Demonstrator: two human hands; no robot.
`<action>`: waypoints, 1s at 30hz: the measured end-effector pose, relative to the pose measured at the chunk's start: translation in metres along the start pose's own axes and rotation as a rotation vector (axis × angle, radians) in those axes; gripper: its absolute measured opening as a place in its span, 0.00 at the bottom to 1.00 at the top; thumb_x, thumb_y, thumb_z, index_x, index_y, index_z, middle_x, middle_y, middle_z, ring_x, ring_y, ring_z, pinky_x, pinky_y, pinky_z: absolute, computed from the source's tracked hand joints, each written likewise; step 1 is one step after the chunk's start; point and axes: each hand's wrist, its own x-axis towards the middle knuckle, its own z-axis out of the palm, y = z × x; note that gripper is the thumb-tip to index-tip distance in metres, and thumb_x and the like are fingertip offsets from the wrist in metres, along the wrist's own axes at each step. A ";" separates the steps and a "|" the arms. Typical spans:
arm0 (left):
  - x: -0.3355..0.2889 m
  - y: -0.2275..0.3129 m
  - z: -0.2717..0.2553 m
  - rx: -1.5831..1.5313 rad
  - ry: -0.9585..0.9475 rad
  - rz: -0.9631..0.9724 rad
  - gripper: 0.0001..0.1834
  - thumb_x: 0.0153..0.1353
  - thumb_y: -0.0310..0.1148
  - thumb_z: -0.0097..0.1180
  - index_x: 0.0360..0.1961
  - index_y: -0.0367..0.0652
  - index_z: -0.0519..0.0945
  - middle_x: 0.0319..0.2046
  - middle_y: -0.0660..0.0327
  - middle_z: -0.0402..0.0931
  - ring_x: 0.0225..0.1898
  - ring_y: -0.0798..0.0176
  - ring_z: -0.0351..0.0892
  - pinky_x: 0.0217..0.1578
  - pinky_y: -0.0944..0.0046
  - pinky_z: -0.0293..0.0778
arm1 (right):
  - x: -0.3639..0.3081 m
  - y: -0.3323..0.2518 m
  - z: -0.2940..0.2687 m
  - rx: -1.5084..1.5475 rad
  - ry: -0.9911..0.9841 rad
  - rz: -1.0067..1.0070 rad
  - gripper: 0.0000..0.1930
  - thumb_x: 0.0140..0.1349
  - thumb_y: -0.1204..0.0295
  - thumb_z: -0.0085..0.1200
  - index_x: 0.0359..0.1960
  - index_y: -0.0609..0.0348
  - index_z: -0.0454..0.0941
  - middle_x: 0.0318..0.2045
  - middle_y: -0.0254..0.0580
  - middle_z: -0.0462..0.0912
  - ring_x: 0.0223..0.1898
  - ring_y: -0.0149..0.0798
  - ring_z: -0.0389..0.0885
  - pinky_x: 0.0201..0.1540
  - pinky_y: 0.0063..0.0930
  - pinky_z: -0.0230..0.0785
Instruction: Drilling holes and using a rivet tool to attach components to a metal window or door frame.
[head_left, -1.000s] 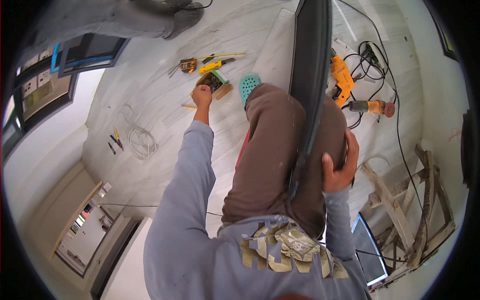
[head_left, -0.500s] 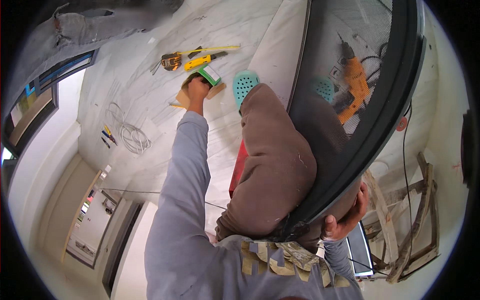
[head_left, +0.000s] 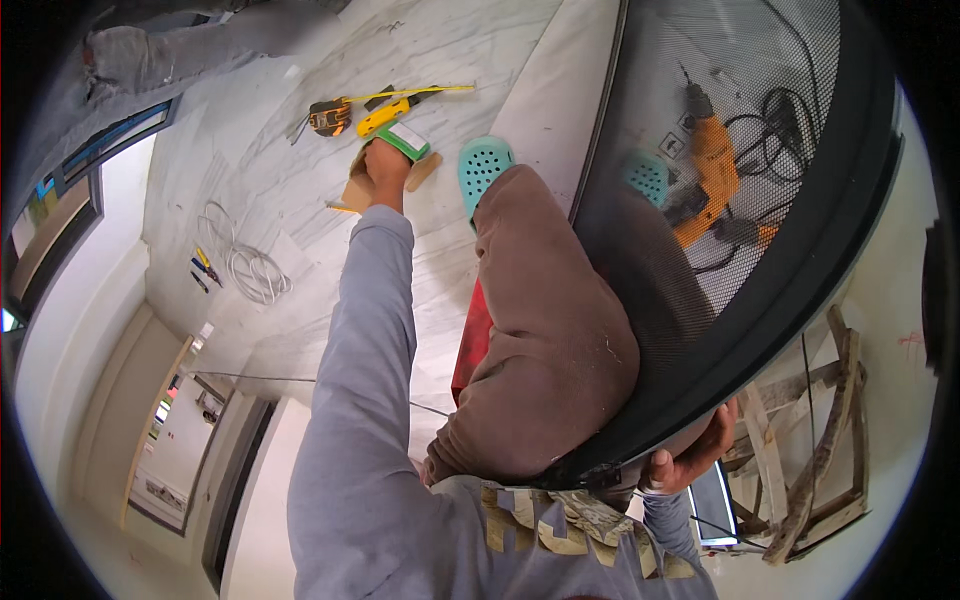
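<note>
The left hand (head_left: 385,165), left of centre in the upper frame, reaches into a small open box of brown cardboard with a green-and-white flap (head_left: 408,142). Its fingertips are hidden, so I cannot tell whether they pinch anything. The right hand (head_left: 700,450), lower right, has its thumb apart from loosely curved fingers, beside the lower edge of a large black-framed mesh panel (head_left: 840,265) that leans across the lap.

The step in hand looks like feeling for something inside the box; the next move seems to call for a sure fingertip hold and a lift past the cardboard sides, with the panel kept steady.

Just above the box lie a yellow utility knife (head_left: 383,117) and an orange-and-black tape measure (head_left: 330,117), crowding that side. To its right stands a teal perforated clog (head_left: 485,172). More room lies lower left, over pale marbled floor (head_left: 330,270) toward a coil of white cable (head_left: 258,275). The panel's long edge bounds movement rightward; an orange power drill (head_left: 712,160) shows through its mesh.
</note>
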 end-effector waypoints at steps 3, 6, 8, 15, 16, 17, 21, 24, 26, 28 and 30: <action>-0.001 -0.002 0.006 -0.036 0.013 0.053 0.14 0.55 0.39 0.61 0.37 0.40 0.84 0.38 0.44 0.83 0.43 0.41 0.82 0.44 0.48 0.77 | 0.001 -0.003 0.001 -0.003 0.007 -0.005 0.43 0.54 0.45 0.59 0.66 0.54 0.56 0.63 0.65 0.59 0.65 0.59 0.62 0.65 0.49 0.58; -0.004 -0.011 0.008 -0.023 -0.037 0.167 0.13 0.55 0.39 0.61 0.37 0.41 0.84 0.36 0.46 0.83 0.42 0.44 0.83 0.43 0.49 0.76 | 0.003 -0.007 0.002 0.004 -0.004 0.003 0.43 0.55 0.44 0.58 0.66 0.55 0.57 0.63 0.63 0.58 0.65 0.58 0.62 0.65 0.47 0.58; -0.011 -0.018 0.007 -0.128 -0.038 0.152 0.12 0.56 0.38 0.61 0.34 0.40 0.83 0.34 0.46 0.83 0.39 0.45 0.83 0.42 0.49 0.76 | 0.004 -0.010 0.003 0.014 0.003 0.021 0.43 0.56 0.44 0.59 0.66 0.56 0.57 0.64 0.62 0.58 0.65 0.56 0.62 0.65 0.46 0.57; -0.048 -0.040 -0.040 -1.023 -0.265 -0.255 0.03 0.65 0.26 0.53 0.35 0.37 0.77 0.26 0.58 0.80 0.25 0.68 0.76 0.23 0.70 0.72 | 0.009 -0.007 0.009 0.116 0.008 0.007 0.43 0.57 0.42 0.58 0.66 0.58 0.59 0.64 0.56 0.60 0.64 0.52 0.64 0.65 0.44 0.58; -0.052 -0.041 -0.048 -1.091 -0.289 -0.266 0.03 0.65 0.25 0.52 0.36 0.37 0.76 0.27 0.58 0.80 0.24 0.69 0.75 0.22 0.72 0.71 | 0.009 -0.007 0.009 0.121 -0.001 0.000 0.43 0.56 0.42 0.58 0.65 0.58 0.59 0.64 0.55 0.61 0.64 0.51 0.64 0.65 0.44 0.58; -0.056 -0.043 -0.056 -1.156 -0.313 -0.267 0.03 0.66 0.24 0.50 0.37 0.37 0.76 0.28 0.59 0.80 0.24 0.70 0.74 0.21 0.73 0.71 | 0.010 -0.006 0.010 0.126 0.000 -0.006 0.43 0.56 0.42 0.58 0.65 0.58 0.60 0.64 0.54 0.61 0.64 0.51 0.64 0.65 0.44 0.58; -0.061 -0.044 -0.071 -1.198 -0.323 -0.296 0.03 0.66 0.24 0.50 0.39 0.37 0.76 0.32 0.58 0.80 0.25 0.70 0.75 0.22 0.72 0.72 | 0.006 -0.006 0.008 0.146 0.015 -0.004 0.43 0.56 0.42 0.59 0.64 0.59 0.62 0.63 0.51 0.63 0.63 0.49 0.66 0.63 0.43 0.61; -0.058 -0.041 -0.076 -1.190 -0.386 -0.305 0.04 0.67 0.26 0.50 0.41 0.38 0.76 0.34 0.59 0.81 0.28 0.70 0.76 0.25 0.71 0.73 | 0.001 -0.003 0.009 0.163 0.031 0.003 0.42 0.56 0.42 0.59 0.64 0.58 0.62 0.64 0.50 0.63 0.63 0.49 0.66 0.63 0.42 0.61; -0.061 -0.034 -0.088 -1.351 -0.423 -0.322 0.05 0.68 0.27 0.50 0.41 0.37 0.75 0.35 0.59 0.81 0.29 0.69 0.76 0.27 0.70 0.73 | 0.000 0.000 0.010 0.149 0.025 0.011 0.42 0.57 0.42 0.59 0.64 0.59 0.62 0.64 0.50 0.63 0.63 0.49 0.66 0.63 0.42 0.61; -0.078 -0.021 -0.112 -1.516 -0.437 -0.203 0.06 0.69 0.30 0.51 0.42 0.39 0.76 0.37 0.60 0.80 0.31 0.70 0.76 0.31 0.69 0.72 | 0.005 -0.002 0.009 0.122 0.027 -0.014 0.41 0.58 0.42 0.58 0.64 0.60 0.63 0.64 0.51 0.64 0.63 0.49 0.66 0.63 0.41 0.61; -0.104 0.006 -0.150 -1.623 -0.381 -0.126 0.06 0.69 0.32 0.52 0.42 0.41 0.76 0.36 0.62 0.80 0.31 0.70 0.75 0.32 0.69 0.73 | 0.014 -0.016 0.005 0.179 0.042 0.016 0.41 0.60 0.42 0.56 0.64 0.61 0.63 0.63 0.51 0.65 0.63 0.49 0.66 0.62 0.40 0.61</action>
